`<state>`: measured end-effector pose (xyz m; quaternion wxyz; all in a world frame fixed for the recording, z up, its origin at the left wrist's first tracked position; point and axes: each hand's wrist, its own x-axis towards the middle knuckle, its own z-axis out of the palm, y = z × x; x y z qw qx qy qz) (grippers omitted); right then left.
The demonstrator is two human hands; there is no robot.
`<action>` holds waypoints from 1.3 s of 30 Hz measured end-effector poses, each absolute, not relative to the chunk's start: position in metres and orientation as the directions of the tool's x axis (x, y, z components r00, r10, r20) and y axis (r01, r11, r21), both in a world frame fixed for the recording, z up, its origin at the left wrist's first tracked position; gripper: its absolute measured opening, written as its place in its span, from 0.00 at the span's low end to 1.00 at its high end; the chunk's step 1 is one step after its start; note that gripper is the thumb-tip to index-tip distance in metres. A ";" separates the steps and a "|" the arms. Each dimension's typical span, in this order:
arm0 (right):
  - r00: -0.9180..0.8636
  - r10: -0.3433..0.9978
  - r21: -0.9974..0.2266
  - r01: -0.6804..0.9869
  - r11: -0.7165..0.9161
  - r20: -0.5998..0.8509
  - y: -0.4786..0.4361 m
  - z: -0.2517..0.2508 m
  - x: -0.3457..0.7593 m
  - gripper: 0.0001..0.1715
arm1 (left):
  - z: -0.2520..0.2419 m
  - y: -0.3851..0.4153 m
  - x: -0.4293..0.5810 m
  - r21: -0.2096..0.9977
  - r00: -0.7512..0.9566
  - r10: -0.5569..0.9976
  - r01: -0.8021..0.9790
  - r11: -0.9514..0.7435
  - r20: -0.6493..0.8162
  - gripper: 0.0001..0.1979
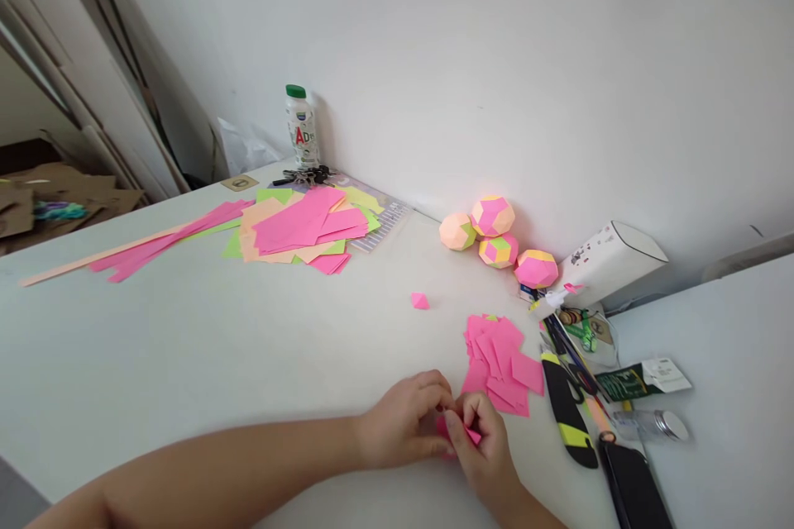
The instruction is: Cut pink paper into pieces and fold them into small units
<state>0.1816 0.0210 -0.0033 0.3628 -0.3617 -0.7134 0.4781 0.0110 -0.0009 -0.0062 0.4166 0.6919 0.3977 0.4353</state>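
Note:
Near the front edge of the table, my left hand (406,417) and my right hand (484,446) meet around a small piece of pink paper (472,435). Fingers of both hands pinch it, and they hide most of its shape. Just beyond my right hand lies a loose heap of pink paper pieces (499,359), with a bit of green at its top. A small folded pink paper shape (420,300) sits by itself farther up the table.
Several faceted paper balls (493,216) rest against the wall. A pile of coloured paper (303,223) covers a ruler, with a white bottle (302,126) behind. At right lie a black-yellow utility knife (567,409), a clear jar (651,425) and a black case (633,483).

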 end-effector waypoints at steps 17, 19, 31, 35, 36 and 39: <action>-0.439 0.874 -0.974 0.174 -0.145 -0.208 0.031 0.006 0.180 0.22 | 0.008 -0.005 0.010 0.921 0.257 0.966 -0.368 0.129 -0.033 0.18; -0.434 0.873 -0.968 0.208 -0.142 -0.221 0.031 0.007 0.180 0.23 | 0.009 -0.005 0.009 0.929 0.243 0.970 -0.362 0.071 0.020 0.15; -0.499 0.856 -0.985 0.162 -0.064 -0.138 0.031 0.011 0.180 0.16 | 0.002 -0.004 0.006 0.978 0.129 0.971 0.022 -0.206 0.201 0.13; -0.479 0.872 -0.988 0.147 -0.039 -0.106 0.031 0.011 0.181 0.15 | 0.003 -0.005 0.005 0.987 0.141 0.977 -0.011 -0.161 0.161 0.16; -0.471 0.877 -0.989 0.146 -0.027 -0.093 0.031 0.011 0.181 0.15 | 0.004 -0.005 0.005 0.989 0.153 0.977 -0.002 -0.148 0.146 0.17; -0.455 0.889 -0.991 0.131 0.017 -0.045 0.030 0.010 0.182 0.14 | 0.008 -0.005 0.005 0.994 0.194 0.978 0.060 -0.092 0.079 0.14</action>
